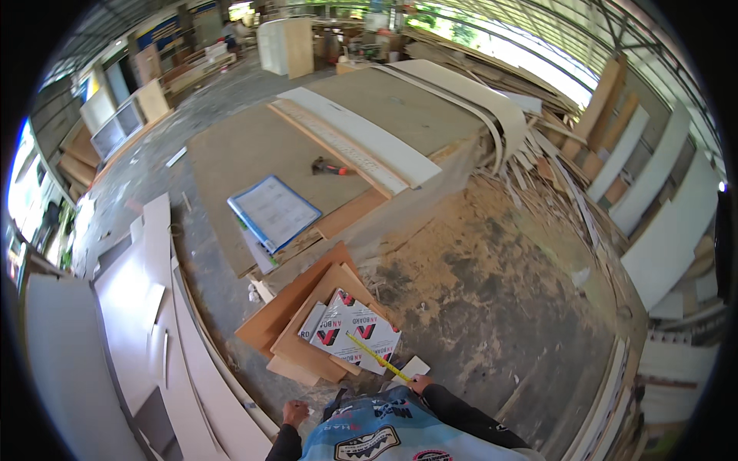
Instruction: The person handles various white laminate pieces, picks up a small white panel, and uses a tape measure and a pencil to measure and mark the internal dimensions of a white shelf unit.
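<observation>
My right hand [420, 383] is closed on a tape measure, whose case is mostly hidden in the fingers. Its yellow blade [375, 353] runs out over a white printed board [355, 332] with red and black markings. That board lies on a stack of brown wooden panels [296, 338] in front of me. By my left side, my left hand [295, 413] hangs low with curled fingers; a small pale bit shows at the fingertips, too small to name. Beside the right hand lies a small white offcut [413, 369].
Beyond the stack, a low worktable [231, 154] bears a blue-edged clipboard folder [274, 211], a red-and-black tool [330, 167] and a long white strip [361, 138]. White sheets [138, 323] lean at left. Sawdust [477, 246] covers the floor at right, near scrap strips [550, 177].
</observation>
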The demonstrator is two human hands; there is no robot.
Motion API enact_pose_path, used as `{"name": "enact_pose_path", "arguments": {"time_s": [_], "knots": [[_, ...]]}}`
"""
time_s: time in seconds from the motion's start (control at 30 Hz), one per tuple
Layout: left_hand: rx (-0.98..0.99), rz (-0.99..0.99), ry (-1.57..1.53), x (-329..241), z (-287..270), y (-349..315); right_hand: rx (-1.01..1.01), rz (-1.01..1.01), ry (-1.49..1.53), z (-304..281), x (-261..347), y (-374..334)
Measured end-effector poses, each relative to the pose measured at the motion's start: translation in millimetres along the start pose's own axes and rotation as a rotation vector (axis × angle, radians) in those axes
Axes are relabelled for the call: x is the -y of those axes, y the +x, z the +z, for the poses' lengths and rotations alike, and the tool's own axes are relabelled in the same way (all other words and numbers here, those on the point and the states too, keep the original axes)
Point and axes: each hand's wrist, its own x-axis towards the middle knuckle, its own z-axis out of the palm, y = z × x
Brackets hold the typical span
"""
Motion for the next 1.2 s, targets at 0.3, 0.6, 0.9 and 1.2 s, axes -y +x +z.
{"name": "enact_pose_path", "arguments": {"time_s": [0.3,0.6,0.9,1.2], "knots": [[0.129,0.043,-0.113,-100.1,-18.3,61.6,-0.192,0.026,-0.017,-38.6,62.8,-34.0],[0.415,0.108,-0.062,-213.7,90.1,77.4,-0.166,-0.17,0.174,-86.8,60.0,-10.8],[0.748,0.049,0.162,-328.3,293.6,65.0,-0.219,-0.461,0.182,-217.6,18.7,30.3],[0.688,0.202,0.052,-460.1,502.6,34.3,-0.093,-0.276,0.534,-379.0,-36.8,30.0]]}}
